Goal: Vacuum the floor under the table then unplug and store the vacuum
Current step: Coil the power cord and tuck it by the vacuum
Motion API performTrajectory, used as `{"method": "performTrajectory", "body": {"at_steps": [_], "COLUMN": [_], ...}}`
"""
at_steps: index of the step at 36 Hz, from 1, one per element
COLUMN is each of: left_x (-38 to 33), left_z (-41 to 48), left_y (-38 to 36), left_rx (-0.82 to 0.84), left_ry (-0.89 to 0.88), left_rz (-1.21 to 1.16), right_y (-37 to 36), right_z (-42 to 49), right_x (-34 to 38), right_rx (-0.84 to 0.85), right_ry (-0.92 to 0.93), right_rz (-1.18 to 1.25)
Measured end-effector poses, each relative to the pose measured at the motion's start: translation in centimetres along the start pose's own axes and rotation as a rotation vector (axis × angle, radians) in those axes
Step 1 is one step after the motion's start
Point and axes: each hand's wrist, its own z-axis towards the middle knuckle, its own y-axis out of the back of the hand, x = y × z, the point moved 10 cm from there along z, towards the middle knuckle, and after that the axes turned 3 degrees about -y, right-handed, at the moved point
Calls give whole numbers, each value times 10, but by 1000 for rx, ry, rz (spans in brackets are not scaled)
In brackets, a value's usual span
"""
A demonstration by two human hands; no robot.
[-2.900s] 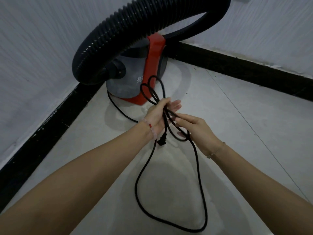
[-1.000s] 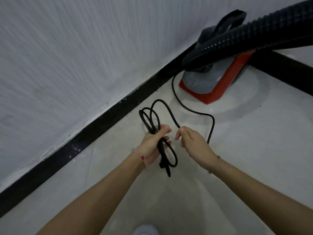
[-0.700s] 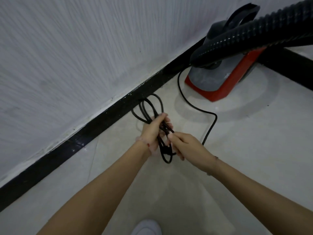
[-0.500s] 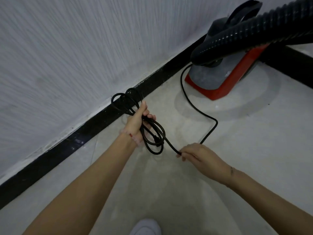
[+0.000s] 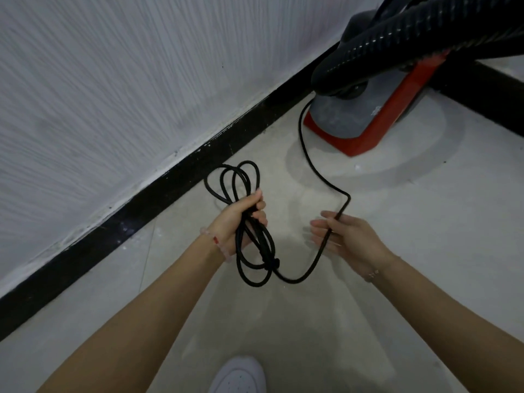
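You are winding the cord (image 5: 309, 161), so by the look of it the storing part of the task is well along. Your left hand (image 5: 241, 222) grips the coil (image 5: 246, 163), fingers wrapped tight round the gathered loops, low over the floor (image 5: 425, 251) and near the black skirting board (image 5: 136, 211). Your right hand (image 5: 350, 238) is slack, its fingers nearly straight, and the free run of cord lies across them rather than being pinched. Past that hand the cord kinks sharply, then runs along the floor to the vacuum (image 5: 348, 117). The vacuum stands in the corner with its hose (image 5: 397, 35) draped over the top.

To do this well, let the cord slide through your right fingers. Bring each new length up to the left fist and lay it the same size as the loops there. Ease out the kink above your right hand first, or it will likely twist the next loop. Leave some slack near the vacuum so you do not tug it.

Count:
- one vacuum
- one hose
- one cord
- one coil, showing about three loops above the fist
- two hands
- two bracelets (image 5: 215, 241), one on each wrist
- one white shoe (image 5: 241, 375)
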Motion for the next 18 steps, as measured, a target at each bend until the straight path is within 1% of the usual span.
{"method": "performTrajectory", "body": {"at_steps": [2, 4, 6, 7, 8, 9, 10, 11, 12, 15, 16, 18], "left_x": [9, 19, 29, 32, 33, 34, 34, 34, 35, 29, 26, 19], "left_z": [0, -1, -4, -5, -5, -4, -3, -2, -1, 0, 1, 3], "left_y": [1, 0, -13, -20, -25, -27, -29, -31, -31, -24, -20, -11], "left_rx": [-30, -42, 29, 61, 74, 73, 69, 67, 62, -5, -36, -94], "left_ry": [4, 27, 58, 49, 26, 1, -16, -26, -29, -33, -40, -58], "left_rz": [106, 218, 340, 390, 417, 428, 430, 438, 456, 541, 563, 581], "right_y": [-13, -29, -51, -60, -66, -66, -65, -62, -61, -57, -53, -38], "right_z": [-1, -5, -12, -16, -17, -18, -19, -20, -21, -19, -18, -13], "right_x": [5, 9, 9, 12, 16, 21, 26, 30, 31, 34, 37, 47], "right_rx": [52, 121, 214, 236, 218, 162, 96, 48, 37, 76, 62, -25], "right_ry": [82, 147, 213, 307, 413, 506, 585, 626, 645, 645, 634, 594], "right_rz": [-116, -283, -498, -673, -842, -985, -1086, -1143, -1162, -1133, -1112, -1000]}}
